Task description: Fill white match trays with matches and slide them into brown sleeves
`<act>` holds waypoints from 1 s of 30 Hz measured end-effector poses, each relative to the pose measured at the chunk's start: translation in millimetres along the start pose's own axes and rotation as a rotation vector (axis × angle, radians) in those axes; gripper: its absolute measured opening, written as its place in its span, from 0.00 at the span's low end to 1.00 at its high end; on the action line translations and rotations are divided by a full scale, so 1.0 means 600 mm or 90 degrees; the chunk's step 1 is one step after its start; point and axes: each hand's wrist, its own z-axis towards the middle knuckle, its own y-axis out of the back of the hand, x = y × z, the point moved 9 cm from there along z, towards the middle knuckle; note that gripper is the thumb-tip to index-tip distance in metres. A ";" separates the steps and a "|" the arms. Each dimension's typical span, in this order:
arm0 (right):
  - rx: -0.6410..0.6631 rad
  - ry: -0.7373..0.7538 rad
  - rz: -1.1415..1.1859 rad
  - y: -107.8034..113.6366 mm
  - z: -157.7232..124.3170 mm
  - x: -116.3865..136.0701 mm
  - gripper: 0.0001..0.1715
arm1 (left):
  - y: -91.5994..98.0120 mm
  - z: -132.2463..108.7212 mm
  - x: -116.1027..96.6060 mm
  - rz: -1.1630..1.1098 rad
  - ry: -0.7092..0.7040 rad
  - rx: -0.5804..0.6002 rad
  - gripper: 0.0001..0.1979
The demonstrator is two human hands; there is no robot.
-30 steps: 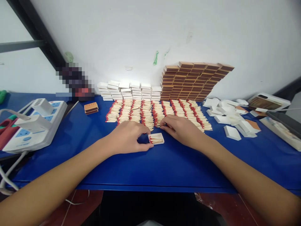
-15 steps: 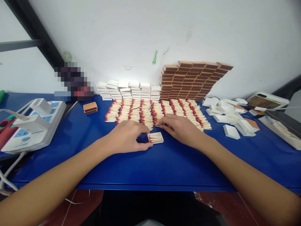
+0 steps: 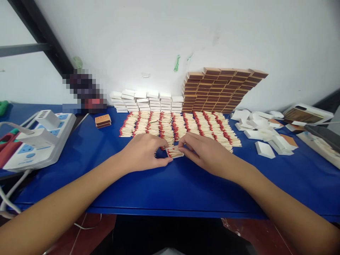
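A small white matchbox tray [image 3: 178,156] lies on the blue table with red-headed matches inside. My left hand [image 3: 145,153] grips the tray's left end between thumb and fingers. Over the tray's right side, my right hand [image 3: 205,152] is closed in a pinch at the matches [image 3: 174,151], its fingertips holding a match or several; the exact number is hidden. Just beyond both hands spreads a wide bed of loose matches [image 3: 167,129] in rows, red heads to the left.
White trays [image 3: 155,101] are stacked along the wall beside a tall stack of brown matchboxes [image 3: 217,90]. More white trays [image 3: 256,125] lie jumbled at right. One orange matchbox [image 3: 102,119] sits at left, near a power strip [image 3: 49,141] with cables.
My right hand has moved from the match bed to the tray, bringing its pinched fingers over it. My left hand keeps its grip on the tray. The view has shifted slightly.
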 end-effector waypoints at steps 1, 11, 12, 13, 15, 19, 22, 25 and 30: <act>0.008 0.011 0.001 -0.004 -0.002 0.006 0.06 | 0.000 0.001 0.000 0.002 0.002 0.000 0.15; -0.014 -0.009 0.019 0.013 -0.003 -0.023 0.06 | -0.006 0.000 -0.006 -0.026 -0.025 0.028 0.13; -0.006 -0.009 0.026 0.013 -0.003 -0.024 0.06 | -0.007 -0.001 -0.007 -0.027 -0.025 0.030 0.13; 0.003 -0.007 0.034 0.013 -0.003 -0.023 0.07 | -0.008 -0.001 -0.008 -0.029 -0.026 0.032 0.13; 0.019 -0.004 0.048 0.010 -0.003 -0.020 0.08 | -0.008 -0.001 -0.008 -0.029 -0.028 0.031 0.14; 0.031 -0.007 0.056 0.006 -0.002 -0.013 0.09 | -0.007 -0.001 -0.007 -0.021 -0.029 0.030 0.14; 0.040 -0.009 0.078 0.001 -0.001 -0.008 0.08 | -0.007 -0.002 -0.006 -0.012 -0.031 0.031 0.15; 0.050 0.000 0.104 -0.005 0.002 -0.003 0.09 | -0.008 -0.002 -0.008 -0.006 -0.035 0.030 0.16; 0.042 0.000 0.102 -0.008 0.007 -0.001 0.12 | -0.012 -0.001 -0.014 -0.008 -0.041 0.047 0.14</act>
